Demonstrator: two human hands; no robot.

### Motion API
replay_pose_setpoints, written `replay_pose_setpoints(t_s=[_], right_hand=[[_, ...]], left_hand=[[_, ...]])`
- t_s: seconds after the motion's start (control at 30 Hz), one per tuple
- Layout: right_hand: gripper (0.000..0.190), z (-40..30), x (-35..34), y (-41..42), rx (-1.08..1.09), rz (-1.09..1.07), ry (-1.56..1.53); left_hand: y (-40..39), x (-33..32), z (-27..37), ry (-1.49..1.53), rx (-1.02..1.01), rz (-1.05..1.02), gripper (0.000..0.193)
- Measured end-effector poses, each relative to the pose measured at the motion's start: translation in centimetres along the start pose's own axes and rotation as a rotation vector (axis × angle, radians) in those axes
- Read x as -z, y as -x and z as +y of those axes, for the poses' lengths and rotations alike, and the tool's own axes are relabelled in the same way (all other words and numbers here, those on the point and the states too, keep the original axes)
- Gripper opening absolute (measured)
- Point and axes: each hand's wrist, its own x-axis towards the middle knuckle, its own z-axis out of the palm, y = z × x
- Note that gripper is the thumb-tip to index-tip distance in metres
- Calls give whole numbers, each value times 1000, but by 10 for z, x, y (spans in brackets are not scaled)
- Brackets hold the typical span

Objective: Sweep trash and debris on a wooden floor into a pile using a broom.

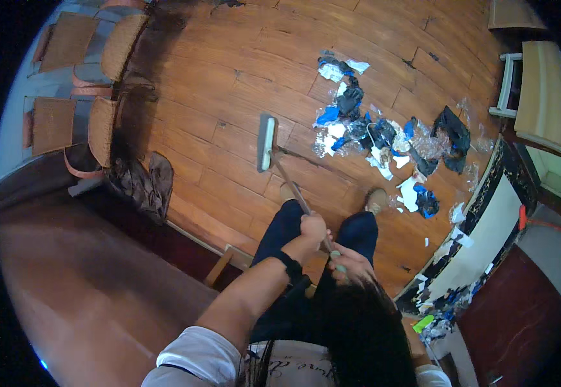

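Observation:
My left hand (313,226) is wrapped around the brown handle of a push broom (290,184). Just behind it, my right hand (353,263) grips the handle near its pale green end. Dark hair hides part of the right wrist and forearm. The broom's pale head (269,144) rests on the wooden floor (212,96) ahead of my left leg, its bristles facing left. Right of the broom head lies a spread heap of litter (372,130): black and blue plastic scraps, clear crinkled film and torn white paper. A black plastic piece (452,130) lies at its right side.
Woven chairs (104,130) line the left, with a dark crumpled bag (147,184) near them. A brown table or bench surface (92,280) fills the lower left. At right, a black-edged doorway strip (483,217) has more litter (447,307) and a green-headed tool (423,323) beyond it.

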Motion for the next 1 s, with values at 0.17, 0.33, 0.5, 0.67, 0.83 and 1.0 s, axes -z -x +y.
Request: replay_pose_setpoints(t_s=[0.17,0.33,0.5,0.67,0.83,1.0], right_hand=[[43,-5,103,39,407,-184,27],[42,-47,152,106,503,86,703],[44,-109,97,184,226,299,110],[44,-117,73,206,164,184,223],[47,-107,43,163,89,20,293],[44,-87,34,104,55,-16,212]], left_hand=[[-10,-104,-62,-134,-169,-56,22],[32,-184,-76,153,-31,-306,21],[100,-236,-62,-22,-180,-253,28],[120,-204,-53,25,-211,-214,31],[76,-139,-55,201,-164,-134,30],[34,-107,-48,161,-58,-73,24]])
